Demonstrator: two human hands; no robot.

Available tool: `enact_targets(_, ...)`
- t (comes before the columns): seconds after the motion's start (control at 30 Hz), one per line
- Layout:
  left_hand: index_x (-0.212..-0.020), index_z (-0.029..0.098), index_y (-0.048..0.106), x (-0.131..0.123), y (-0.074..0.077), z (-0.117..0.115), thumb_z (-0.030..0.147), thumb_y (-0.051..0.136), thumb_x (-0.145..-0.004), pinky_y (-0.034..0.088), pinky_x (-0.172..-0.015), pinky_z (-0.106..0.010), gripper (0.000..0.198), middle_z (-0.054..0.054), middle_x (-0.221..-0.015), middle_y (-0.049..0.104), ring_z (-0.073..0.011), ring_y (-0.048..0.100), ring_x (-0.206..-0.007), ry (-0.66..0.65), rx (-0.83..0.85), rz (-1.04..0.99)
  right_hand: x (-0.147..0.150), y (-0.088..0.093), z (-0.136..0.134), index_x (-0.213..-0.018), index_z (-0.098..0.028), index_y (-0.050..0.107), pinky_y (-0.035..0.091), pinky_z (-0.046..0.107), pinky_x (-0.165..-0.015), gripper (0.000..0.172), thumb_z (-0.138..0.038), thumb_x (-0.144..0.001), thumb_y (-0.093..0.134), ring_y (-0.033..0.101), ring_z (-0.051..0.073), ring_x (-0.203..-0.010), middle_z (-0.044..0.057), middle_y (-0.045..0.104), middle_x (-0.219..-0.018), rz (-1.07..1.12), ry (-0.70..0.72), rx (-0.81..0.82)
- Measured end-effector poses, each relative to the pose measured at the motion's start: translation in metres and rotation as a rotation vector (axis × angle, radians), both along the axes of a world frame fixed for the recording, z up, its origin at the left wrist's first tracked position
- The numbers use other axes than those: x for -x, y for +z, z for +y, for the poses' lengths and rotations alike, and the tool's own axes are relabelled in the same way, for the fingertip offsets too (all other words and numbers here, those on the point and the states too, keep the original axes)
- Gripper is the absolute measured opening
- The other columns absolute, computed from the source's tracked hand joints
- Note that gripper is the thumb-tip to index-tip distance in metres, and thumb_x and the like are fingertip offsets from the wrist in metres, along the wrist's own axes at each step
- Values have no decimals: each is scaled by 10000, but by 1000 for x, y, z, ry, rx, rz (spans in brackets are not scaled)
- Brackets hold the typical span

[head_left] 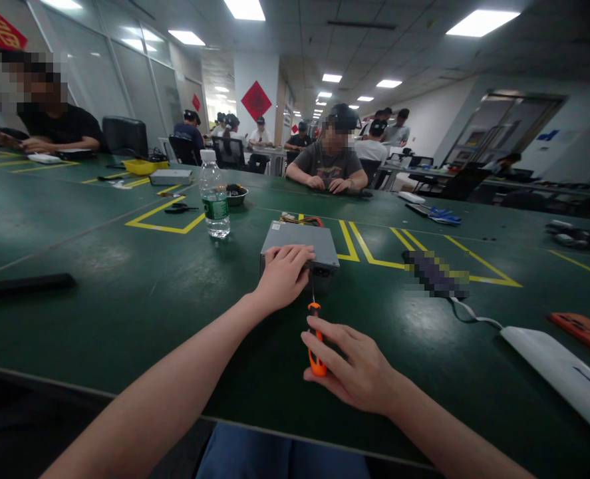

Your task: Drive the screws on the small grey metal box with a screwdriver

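Observation:
A grey metal computer power supply (319, 241) sits on the green table in front of me, a bundle of coloured cables behind it. My left hand (285, 274) lies over its near left edge, fingers bent across the top and gripping it. In my right hand (349, 356) is a screwdriver (315, 339) with an orange and black handle, held between the fingertips and thumb. Its thin shaft points away from me to the near face of the power supply, below the socket. Whether the tip sits in a screw I cannot tell.
A water bottle (215, 199) stands left of the power supply, a metal bowl (235, 194) behind it. On the right lie a pixelated phone (434, 274), a white cable, a white power bank (559, 372) and an orange phone case (581, 332). Across the table sits a person (327, 156).

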State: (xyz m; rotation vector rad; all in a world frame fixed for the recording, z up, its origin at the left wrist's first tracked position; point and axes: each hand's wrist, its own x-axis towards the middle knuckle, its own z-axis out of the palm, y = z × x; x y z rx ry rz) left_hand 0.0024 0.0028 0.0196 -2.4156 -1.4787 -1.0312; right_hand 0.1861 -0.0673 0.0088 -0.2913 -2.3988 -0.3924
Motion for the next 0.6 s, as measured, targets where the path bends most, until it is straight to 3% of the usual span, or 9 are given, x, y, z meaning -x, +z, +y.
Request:
enact_targets(0.2,-1088,237,523,0,-1,0,163,457,-831,278,-942,-388,275,-14,-1272,557,-194,460,-1182,-7,-10,1,-8,-7,7,-1003,-132,506,581,289,-698,293,-348,-832,604,659,204,-865,152,628,-951,204,-35,14)
enact_targets(0.6,-1082,237,523,1,0,0,162,455,-832,276,-947,-387,270,-15,-1279,551,-194,460,-1182,3,5,9,-15,0,5,-1001,-143,493,589,287,-663,243,-177,-801,628,664,187,-857,144,661,-968,209,-16,-30)
